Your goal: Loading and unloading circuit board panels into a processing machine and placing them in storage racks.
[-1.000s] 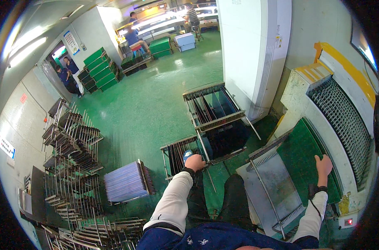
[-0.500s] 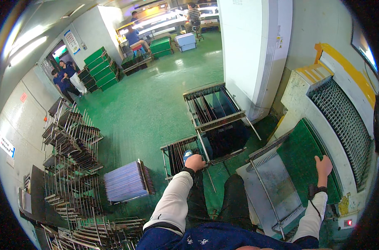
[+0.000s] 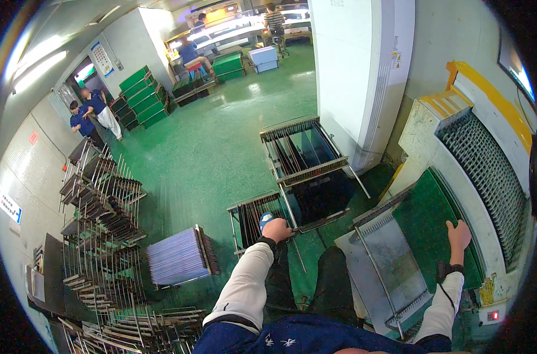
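Observation:
My left hand (image 3: 276, 230) is closed in front of me, beside the near corner of a low metal rack (image 3: 254, 207) of thin upright dark boards. Whatever its fingers hold, if anything, is hidden. A blue-and-white shoe tip (image 3: 267, 219) shows just past it. On the right, my right hand (image 3: 458, 239) grips the outer edge of a large green panel (image 3: 425, 215), which seems to lie with others behind it. Close by, a tilted metal rack with toothed rails (image 3: 379, 264) lies against the green panel, over a grey sheet (image 3: 352, 259).
Another board-filled rack (image 3: 304, 147) stands ahead by a white column (image 3: 345, 76). To the left are stacked metal racks (image 3: 100, 212) and a block of purple-grey boards (image 3: 180, 258). A machine with a slatted conveyor (image 3: 484, 177) borders my right. Two people (image 3: 94, 115) stand far left; others sit at a lit bench.
Both my hands stay where they were. The two people at the far left have shifted slightly, and a person behind the lit bench has moved a little to the right.

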`<state>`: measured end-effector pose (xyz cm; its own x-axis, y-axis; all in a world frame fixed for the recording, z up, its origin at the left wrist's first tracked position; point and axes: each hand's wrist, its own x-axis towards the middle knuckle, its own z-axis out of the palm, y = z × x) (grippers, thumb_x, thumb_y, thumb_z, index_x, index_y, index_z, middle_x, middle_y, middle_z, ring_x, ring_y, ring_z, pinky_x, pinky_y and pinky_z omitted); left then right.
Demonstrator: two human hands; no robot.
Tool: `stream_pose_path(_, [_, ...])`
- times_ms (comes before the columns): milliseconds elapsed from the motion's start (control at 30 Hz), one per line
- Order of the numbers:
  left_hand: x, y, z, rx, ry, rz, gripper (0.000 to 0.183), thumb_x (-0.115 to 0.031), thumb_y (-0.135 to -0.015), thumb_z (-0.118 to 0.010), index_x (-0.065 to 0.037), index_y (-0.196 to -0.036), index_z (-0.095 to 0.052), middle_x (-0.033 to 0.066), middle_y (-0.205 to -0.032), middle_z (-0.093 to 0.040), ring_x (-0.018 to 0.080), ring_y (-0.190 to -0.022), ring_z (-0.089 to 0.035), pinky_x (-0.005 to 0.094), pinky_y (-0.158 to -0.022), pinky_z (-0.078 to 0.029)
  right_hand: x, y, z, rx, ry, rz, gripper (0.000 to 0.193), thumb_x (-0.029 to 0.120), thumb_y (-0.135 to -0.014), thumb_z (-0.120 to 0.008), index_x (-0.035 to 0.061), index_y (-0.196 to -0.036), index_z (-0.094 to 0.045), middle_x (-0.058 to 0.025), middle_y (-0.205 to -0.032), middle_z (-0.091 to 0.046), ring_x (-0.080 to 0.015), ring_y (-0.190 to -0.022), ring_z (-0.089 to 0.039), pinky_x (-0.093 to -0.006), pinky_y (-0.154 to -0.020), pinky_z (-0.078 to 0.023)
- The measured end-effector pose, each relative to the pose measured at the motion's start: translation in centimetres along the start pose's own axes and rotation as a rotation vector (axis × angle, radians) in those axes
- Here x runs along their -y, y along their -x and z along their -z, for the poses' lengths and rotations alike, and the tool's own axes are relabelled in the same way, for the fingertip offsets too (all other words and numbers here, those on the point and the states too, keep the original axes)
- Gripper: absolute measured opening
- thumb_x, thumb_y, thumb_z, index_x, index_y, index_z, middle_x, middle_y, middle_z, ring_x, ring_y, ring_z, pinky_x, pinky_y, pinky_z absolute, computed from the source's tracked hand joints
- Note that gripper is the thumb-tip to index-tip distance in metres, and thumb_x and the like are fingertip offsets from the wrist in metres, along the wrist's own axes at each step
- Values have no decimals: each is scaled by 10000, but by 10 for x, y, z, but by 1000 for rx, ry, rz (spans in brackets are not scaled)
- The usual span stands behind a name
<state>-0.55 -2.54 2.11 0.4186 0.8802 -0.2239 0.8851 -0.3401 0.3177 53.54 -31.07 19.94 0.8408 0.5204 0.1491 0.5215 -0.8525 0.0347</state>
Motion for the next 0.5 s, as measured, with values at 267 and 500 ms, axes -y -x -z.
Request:
stream_pose_path(267, [-7, -1, 1, -7, 24, -21, 340, -356, -765, -630, -31, -838, -698, 201, -856, -682, 376, -823, -657, 475, -745, -522, -12, -4, -8, -31, -6, 6, 590, 471, -803, -666, -15, -1134, -620, -206, -1100, -647, -353, -1030, -614, -444, -865, -485])
stream_pose_path(500, [2, 8, 5, -12, 4, 8, 360, -378, -781, -641, -34, -871, -693, 190, -865, -685, 372, -828, -660, 472, -745, -527, 4, -6, -5, -41, -9, 15, 576, 471, -805, -659, -4, -1130, -625, -199, -1101, -648, -362, -1024, -613, -450, -860, -485])
